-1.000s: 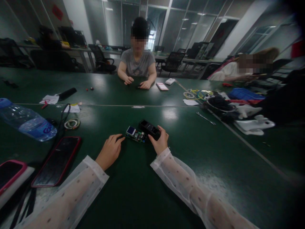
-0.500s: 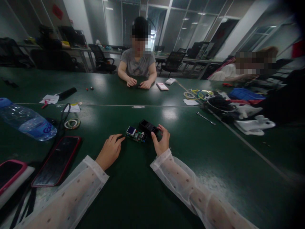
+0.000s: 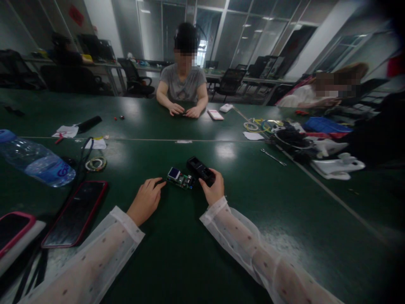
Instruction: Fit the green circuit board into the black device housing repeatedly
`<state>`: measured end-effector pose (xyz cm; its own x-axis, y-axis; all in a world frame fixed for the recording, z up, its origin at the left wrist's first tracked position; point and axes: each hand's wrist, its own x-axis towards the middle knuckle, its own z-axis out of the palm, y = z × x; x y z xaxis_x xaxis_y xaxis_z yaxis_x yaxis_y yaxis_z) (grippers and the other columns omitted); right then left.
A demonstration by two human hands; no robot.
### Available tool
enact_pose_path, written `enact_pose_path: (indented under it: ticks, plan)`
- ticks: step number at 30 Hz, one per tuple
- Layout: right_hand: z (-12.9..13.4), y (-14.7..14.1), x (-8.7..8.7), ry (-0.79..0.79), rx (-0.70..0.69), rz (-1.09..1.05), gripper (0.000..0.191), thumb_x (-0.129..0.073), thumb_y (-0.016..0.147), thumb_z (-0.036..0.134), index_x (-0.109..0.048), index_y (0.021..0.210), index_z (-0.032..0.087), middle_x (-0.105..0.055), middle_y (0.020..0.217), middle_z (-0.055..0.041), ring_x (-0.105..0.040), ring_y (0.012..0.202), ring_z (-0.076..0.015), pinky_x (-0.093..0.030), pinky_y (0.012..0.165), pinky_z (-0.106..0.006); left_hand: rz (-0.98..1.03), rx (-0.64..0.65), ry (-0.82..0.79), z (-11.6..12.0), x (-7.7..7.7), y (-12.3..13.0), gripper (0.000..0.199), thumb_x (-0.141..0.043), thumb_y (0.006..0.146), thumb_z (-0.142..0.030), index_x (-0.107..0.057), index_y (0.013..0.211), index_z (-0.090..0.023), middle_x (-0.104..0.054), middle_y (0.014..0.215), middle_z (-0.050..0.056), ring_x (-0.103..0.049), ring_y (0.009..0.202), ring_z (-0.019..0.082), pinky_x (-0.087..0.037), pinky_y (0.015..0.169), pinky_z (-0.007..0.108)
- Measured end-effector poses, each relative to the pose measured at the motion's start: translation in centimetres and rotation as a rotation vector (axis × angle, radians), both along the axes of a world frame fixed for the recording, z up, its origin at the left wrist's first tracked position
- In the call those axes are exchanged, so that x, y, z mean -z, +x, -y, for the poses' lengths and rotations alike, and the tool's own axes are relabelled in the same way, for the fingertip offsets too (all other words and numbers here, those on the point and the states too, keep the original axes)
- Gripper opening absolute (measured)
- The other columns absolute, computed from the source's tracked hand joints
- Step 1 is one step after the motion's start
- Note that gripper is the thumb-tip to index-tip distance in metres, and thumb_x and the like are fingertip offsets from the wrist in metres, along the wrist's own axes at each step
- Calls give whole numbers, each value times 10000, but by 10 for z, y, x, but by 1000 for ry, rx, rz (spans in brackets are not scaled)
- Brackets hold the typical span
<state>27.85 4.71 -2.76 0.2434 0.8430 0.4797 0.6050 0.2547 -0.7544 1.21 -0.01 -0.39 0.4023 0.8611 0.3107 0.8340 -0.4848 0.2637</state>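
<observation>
Right hand (image 3: pixel 214 187) pinching black case (image 3: pixel 201 169), circuit board (image 3: pixel 180 178) beside it

Case sits mid-desk (image 3: pixel 177 245), angled, near end in the right grip: thumb on the near side, fingers round the far side. Case top has openings. Green board with a small screen lies flat, just left of the case; can't tell if the two touch.

Left hand (image 3: pixel 146 200): palm down, empty, fingers loosely spread, index tip right at the board's left end. Contact unclear.

Left side of desk: red-edged phone (image 3: pixel 75 214), clear bottle (image 3: pixel 38 164) on its side with a blue label, beaded bracelet (image 3: pixel 95 164). Right side: wrench (image 3: pixel 273 157) flat on the surface, well apart from the case; pile of cables (image 3: pixel 289 137) beyond it. Person in grey shirt (image 3: pixel 182 84) sits opposite, both hands on the desk.
</observation>
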Motion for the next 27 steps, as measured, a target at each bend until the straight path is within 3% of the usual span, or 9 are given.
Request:
enact_pose_path:
  ticks: [8,13,19,27]
  plan:
    - [-1,0,3,-11,5,-26,450,-673,739,293,-517,1148,186,-563,1090,-112,-528,1023,-286,-446,909,-517,5,5,13,0,1,0,393,-411,928,-123,-477,1306,-205,-483,1315,107,-452,1197,270,-457,922,478]
    - [4,-4,-6,10,-19,-123,503,-653,777,342,-468,1213,172,-560,1130,-123,-564,1037,-274,-472,912,-499,-3,-4,4,0,-1,1,403,-414,925,-121,-470,1314,-210,-479,1320,107,-449,1204,274,-455,925,478]
    - [17,-16,-23,99,-242,-79,506,-605,833,345,-417,1281,201,-531,1205,-125,-557,1099,-261,-484,949,-469,-5,-3,11,0,1,0,394,-409,923,-108,-476,1299,-203,-483,1313,112,-450,1201,276,-458,916,480]
    - [20,-19,-25,65,-398,54,504,-594,840,316,-407,1297,215,-535,1178,-115,-558,1082,-268,-491,934,-480,18,7,17,-1,2,0,390,-416,917,-119,-483,1291,-210,-494,1303,113,-463,1188,280,-469,898,481]
